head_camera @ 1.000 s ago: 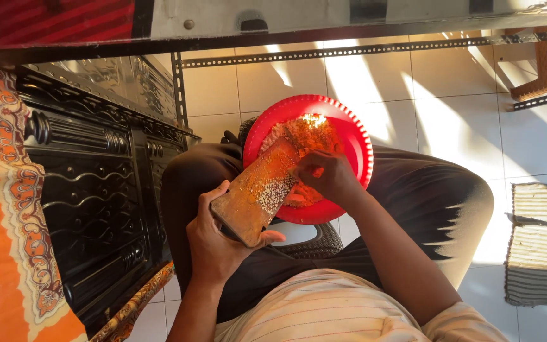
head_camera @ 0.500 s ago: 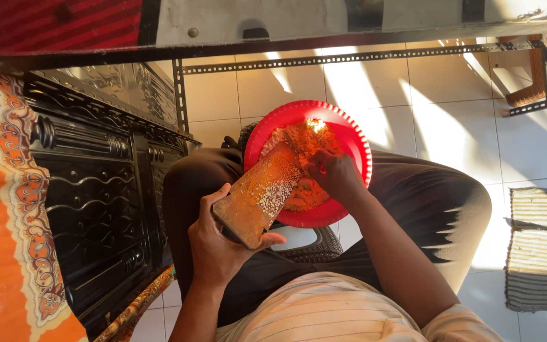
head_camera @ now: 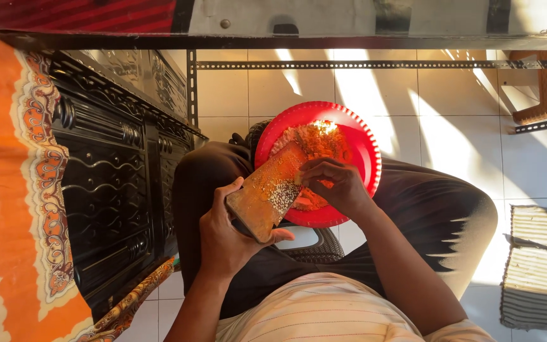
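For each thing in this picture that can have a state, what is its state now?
left hand: closed around the lower end of the grater
right hand: fingers curled, pressing a small piece against the grater
grater: tilted, upper end over the plate, coated with orange shreds
red plate: on the lap, holding a heap of grated orange food
dark cabinet: doors closed

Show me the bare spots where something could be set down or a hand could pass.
The white tiled floor is bare between the red plate and the striped mat, and again beyond the plate toward the perforated metal rail. It is crowded over the lap: the left hand holds the flat grater, and the right hand presses against it over the plate.
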